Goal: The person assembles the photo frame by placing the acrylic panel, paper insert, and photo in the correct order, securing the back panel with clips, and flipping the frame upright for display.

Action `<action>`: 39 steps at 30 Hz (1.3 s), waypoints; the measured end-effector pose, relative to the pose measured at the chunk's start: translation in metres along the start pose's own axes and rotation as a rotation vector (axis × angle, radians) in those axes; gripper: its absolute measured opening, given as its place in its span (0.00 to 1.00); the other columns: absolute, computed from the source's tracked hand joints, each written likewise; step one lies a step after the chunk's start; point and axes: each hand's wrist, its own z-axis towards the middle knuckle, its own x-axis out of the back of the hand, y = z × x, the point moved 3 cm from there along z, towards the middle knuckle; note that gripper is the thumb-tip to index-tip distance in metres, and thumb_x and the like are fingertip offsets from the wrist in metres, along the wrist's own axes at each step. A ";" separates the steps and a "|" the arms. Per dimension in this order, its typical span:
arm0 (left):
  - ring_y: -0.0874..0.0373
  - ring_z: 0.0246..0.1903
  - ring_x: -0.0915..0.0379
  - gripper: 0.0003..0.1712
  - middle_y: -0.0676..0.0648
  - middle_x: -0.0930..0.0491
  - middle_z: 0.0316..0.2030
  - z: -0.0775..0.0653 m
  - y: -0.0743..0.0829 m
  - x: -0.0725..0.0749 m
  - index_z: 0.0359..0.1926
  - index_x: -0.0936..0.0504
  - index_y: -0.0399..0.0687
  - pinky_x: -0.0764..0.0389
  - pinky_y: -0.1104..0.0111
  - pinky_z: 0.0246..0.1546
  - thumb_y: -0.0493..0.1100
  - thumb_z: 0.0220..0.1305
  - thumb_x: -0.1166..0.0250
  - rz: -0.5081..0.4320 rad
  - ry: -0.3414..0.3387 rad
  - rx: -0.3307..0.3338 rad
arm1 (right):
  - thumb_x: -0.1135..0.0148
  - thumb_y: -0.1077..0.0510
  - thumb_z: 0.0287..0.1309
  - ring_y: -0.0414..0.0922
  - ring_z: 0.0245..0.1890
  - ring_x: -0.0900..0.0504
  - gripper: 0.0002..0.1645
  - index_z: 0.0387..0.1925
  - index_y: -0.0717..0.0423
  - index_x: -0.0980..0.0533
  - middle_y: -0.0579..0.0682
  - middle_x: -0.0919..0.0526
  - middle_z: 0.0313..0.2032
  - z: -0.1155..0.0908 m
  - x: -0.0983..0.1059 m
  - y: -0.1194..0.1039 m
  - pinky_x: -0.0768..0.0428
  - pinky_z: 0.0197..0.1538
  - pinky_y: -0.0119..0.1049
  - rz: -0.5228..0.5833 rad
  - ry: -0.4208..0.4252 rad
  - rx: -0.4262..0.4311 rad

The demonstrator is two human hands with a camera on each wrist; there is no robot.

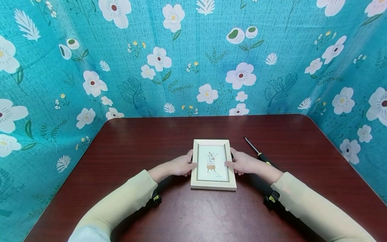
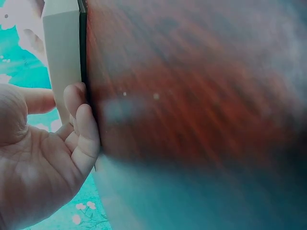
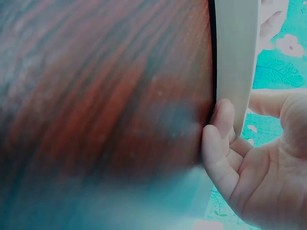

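Observation:
A cream picture frame (image 1: 213,185) with a print of a potted plant lies face up near the middle of the table. My left hand (image 1: 182,164) grips its left side, thumb on the front border. On the opposite side my right hand (image 1: 244,162) holds it the same way. In the left wrist view the left hand's fingers (image 2: 86,134) curl at the frame's edge, close to the tabletop. The right wrist view shows the right fingers (image 3: 218,151) curled at the other edge. The frame's back is hidden.
A screwdriver (image 1: 263,157) with a black and yellow handle lies right of the frame, partly hidden by the right forearm. The dark reddish-brown table (image 1: 145,134) has a blue floral cloth (image 1: 187,67) behind it and along both sides.

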 end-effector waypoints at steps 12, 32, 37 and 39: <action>0.55 0.15 0.29 0.34 0.46 0.24 0.19 0.004 -0.002 -0.001 0.70 0.53 0.33 0.29 0.67 0.17 0.42 0.72 0.48 -0.024 0.005 0.015 | 0.43 0.55 0.68 0.44 0.13 0.27 0.44 0.69 0.74 0.55 0.52 0.25 0.16 0.002 0.001 0.002 0.27 0.19 0.37 -0.002 -0.005 -0.028; 0.57 0.24 0.23 0.45 0.48 0.21 0.24 -0.015 -0.001 0.010 0.73 0.66 0.30 0.24 0.66 0.25 0.44 0.73 0.45 -0.061 -0.078 -0.014 | 0.46 0.53 0.70 0.46 0.18 0.25 0.48 0.72 0.71 0.63 0.51 0.23 0.21 -0.006 0.010 0.001 0.25 0.23 0.39 0.044 -0.037 0.042; 0.58 0.27 0.23 0.44 0.50 0.20 0.25 -0.024 -0.001 0.017 0.75 0.61 0.35 0.26 0.66 0.33 0.45 0.72 0.44 0.008 -0.083 -0.039 | 0.46 0.54 0.70 0.48 0.21 0.23 0.43 0.73 0.66 0.57 0.51 0.22 0.24 -0.018 0.019 0.000 0.25 0.25 0.41 0.048 -0.011 0.089; 0.59 0.27 0.23 0.44 0.50 0.20 0.25 -0.028 -0.001 0.020 0.75 0.59 0.36 0.27 0.66 0.35 0.46 0.72 0.44 0.052 -0.069 -0.044 | 0.45 0.55 0.70 0.48 0.22 0.23 0.41 0.73 0.65 0.53 0.51 0.22 0.26 -0.024 0.024 0.000 0.25 0.25 0.41 0.049 0.007 0.104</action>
